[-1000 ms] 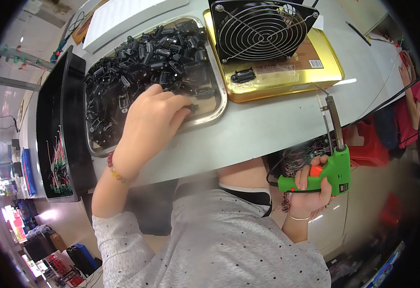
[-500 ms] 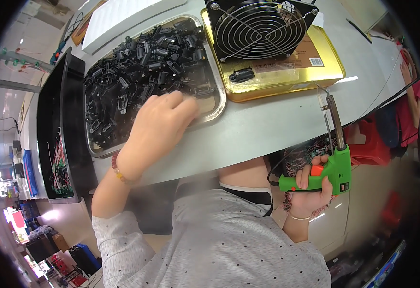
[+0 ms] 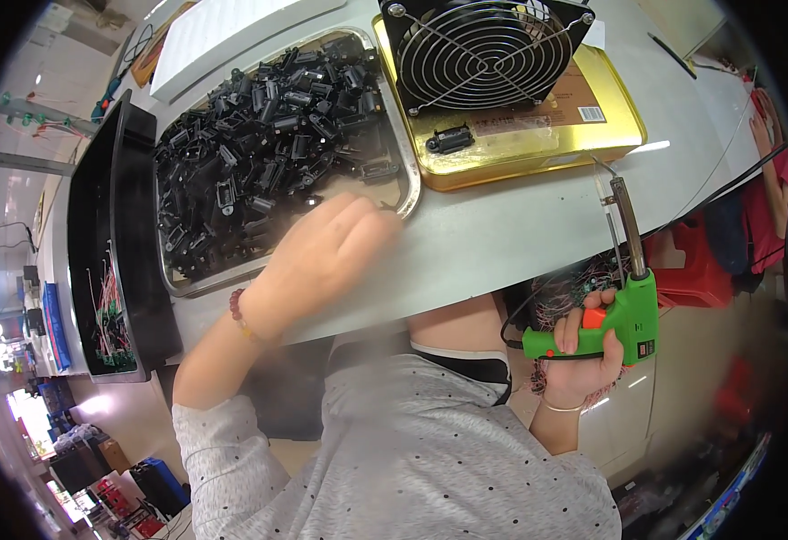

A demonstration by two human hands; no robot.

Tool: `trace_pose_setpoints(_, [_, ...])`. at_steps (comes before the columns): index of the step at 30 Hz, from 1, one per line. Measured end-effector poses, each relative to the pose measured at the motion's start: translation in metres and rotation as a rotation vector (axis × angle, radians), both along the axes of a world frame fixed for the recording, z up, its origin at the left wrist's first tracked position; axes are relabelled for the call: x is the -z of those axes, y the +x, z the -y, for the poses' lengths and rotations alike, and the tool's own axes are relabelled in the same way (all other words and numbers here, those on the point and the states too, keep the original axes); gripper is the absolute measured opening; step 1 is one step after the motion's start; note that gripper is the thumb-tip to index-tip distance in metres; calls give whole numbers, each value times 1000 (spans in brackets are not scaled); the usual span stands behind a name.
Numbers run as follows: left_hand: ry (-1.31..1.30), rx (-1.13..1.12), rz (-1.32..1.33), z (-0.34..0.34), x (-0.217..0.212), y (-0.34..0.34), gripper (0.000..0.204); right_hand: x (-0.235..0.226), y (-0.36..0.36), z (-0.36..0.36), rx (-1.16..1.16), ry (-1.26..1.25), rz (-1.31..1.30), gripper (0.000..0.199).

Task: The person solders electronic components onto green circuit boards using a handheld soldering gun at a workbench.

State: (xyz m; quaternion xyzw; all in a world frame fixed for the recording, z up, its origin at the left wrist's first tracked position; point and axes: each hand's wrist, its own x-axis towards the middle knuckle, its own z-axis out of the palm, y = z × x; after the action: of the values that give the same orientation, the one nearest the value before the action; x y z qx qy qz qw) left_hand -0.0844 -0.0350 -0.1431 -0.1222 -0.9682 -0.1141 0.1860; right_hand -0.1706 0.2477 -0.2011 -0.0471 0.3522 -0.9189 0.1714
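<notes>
My left hand point(image 3: 333, 250) hovers over the near right corner of a metal tray point(image 3: 409, 171). Its fingers are curled together and slightly smeared, and whatever they may hold is hidden beneath them. Heaped in that tray are many small black plastic parts point(image 3: 272, 112). My right hand point(image 3: 583, 346) grips a green soldering gun point(image 3: 635, 315) with an orange trigger, its metal tip pointing up beside the table edge. One single black plastic part point(image 3: 450, 139) lies on a gold tin point(image 3: 502, 166), in front of a black fan point(image 3: 488, 58) with a wire guard.
A deep black bin point(image 3: 133, 270) at the left holds wired green circuit boards point(image 3: 113, 328). Behind the tray sits a white foam block point(image 3: 241, 40). Bundles of wires point(image 3: 560, 301) lie below the table edge, near a red stool point(image 3: 695, 270). Another person's arm point(image 3: 765, 148) shows at far right.
My left hand has moved right and slightly toward me, from over the tray's parts to its near right corner. The right hand and soldering gun have stayed put.
</notes>
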Motion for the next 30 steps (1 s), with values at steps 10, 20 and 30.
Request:
trace_pose_setpoints(10, [-36,110,-23,0,-5,1,18,-2,1,2,-3,25,-8,42])
trace_pose_setpoints(20, [371,-226,-33,-7,1,-2,25,-3,-1,0,0,28,15,43])
trace_pose_setpoints(30, [267,-267,62,-9,-30,-9,22,-4,-2,2,-24,-9,-23,39])
